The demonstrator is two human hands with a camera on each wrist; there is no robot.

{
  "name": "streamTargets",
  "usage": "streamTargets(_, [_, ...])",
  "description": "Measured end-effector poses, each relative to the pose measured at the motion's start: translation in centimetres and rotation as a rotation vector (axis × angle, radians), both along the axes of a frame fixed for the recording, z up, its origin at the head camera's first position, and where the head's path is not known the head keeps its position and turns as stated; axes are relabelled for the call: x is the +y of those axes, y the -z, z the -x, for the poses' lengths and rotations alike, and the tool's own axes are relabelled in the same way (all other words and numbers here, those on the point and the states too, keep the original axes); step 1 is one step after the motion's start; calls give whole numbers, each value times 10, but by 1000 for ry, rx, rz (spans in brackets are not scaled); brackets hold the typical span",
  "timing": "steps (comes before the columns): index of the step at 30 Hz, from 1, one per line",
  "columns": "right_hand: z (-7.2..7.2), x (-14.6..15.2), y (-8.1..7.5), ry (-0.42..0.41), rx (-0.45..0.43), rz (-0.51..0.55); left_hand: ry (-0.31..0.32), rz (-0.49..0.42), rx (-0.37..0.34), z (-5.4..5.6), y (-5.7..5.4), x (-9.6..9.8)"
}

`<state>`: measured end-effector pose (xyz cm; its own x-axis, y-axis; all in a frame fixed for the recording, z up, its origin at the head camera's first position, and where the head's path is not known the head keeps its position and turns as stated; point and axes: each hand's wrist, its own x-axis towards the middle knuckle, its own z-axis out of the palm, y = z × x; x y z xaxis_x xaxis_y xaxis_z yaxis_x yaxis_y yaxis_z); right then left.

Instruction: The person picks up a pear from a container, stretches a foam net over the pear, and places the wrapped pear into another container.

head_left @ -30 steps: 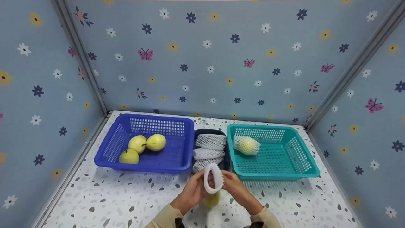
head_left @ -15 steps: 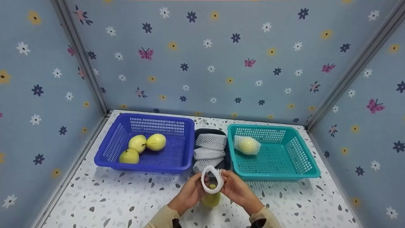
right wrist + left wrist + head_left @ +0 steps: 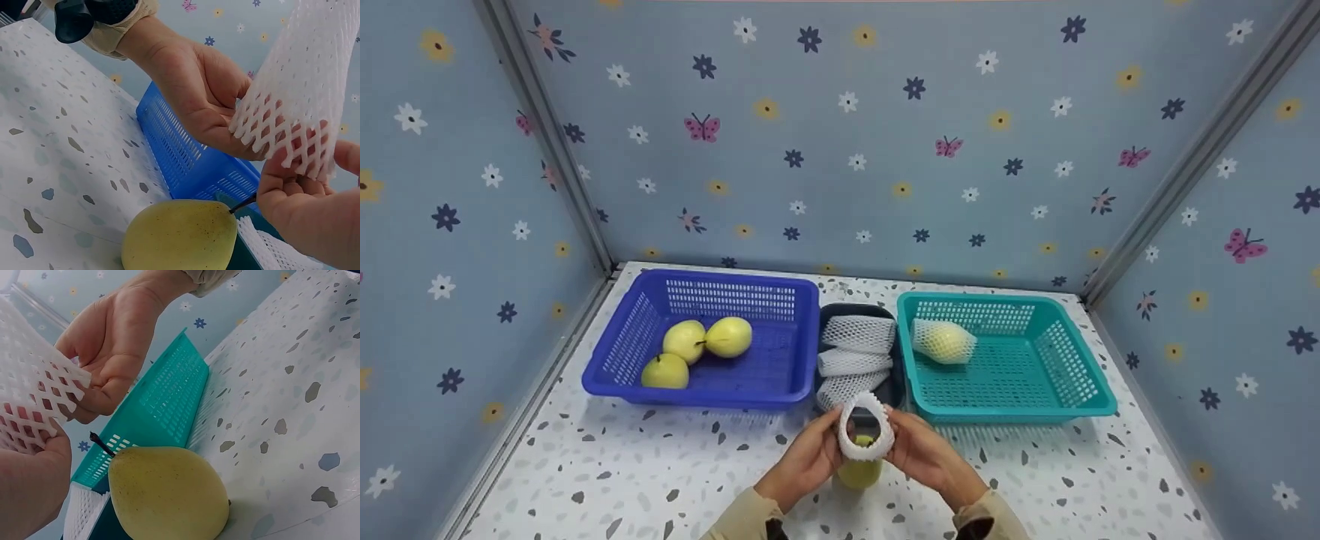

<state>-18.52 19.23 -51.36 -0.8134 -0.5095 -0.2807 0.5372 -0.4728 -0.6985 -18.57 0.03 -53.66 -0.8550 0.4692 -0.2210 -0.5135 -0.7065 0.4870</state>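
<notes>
Between both hands a white foam net sleeve (image 3: 877,448) is stretched into an open ring, above a yellow-green pear (image 3: 859,474) on the table. My left hand (image 3: 810,459) pinches the sleeve's left side; my right hand (image 3: 924,454) pinches its right side. In the left wrist view the pear (image 3: 169,492) rests below the sleeve (image 3: 34,377), apart from it, its stem pointing toward the hands. The right wrist view shows the sleeve's mesh edge (image 3: 287,129) with fingers curled into it, and the pear (image 3: 180,233) underneath.
A blue basket (image 3: 769,394) with three bare pears stands at left. A dark container (image 3: 896,390) holding several foam sleeves (image 3: 859,334) stands in the middle. At right, a teal basket (image 3: 1012,412) holds a pear in a sleeve (image 3: 945,343). Patterned walls enclose the speckled table (image 3: 660,465).
The sleeve's ring has been turned and opened wider between the hands, so the pear's top shows through it now. Both hands have shifted only slightly; the baskets stay put.
</notes>
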Motion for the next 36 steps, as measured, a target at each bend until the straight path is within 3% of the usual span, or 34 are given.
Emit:
streamTargets(9, [-1,3,1,132,-34,16,-6,-38,57,-2,2,1])
streamTargets(15, [-2,6,10,134,-27,57,3,4,43,-3,6,2])
streamTargets(23, [-3,8,26,181,-66,10,-56,63,3,-3,18,0])
streamTargets(27, [-3,10,36,186,-57,-18,-55,86,16,-3,25,-2])
streamTargets(32, [-6,11,46,132,-34,-41,-47,156,51,-7,34,-4])
streamTargets(36, [-5,10,51,142,-54,-117,-38,199,62,-9,39,-7])
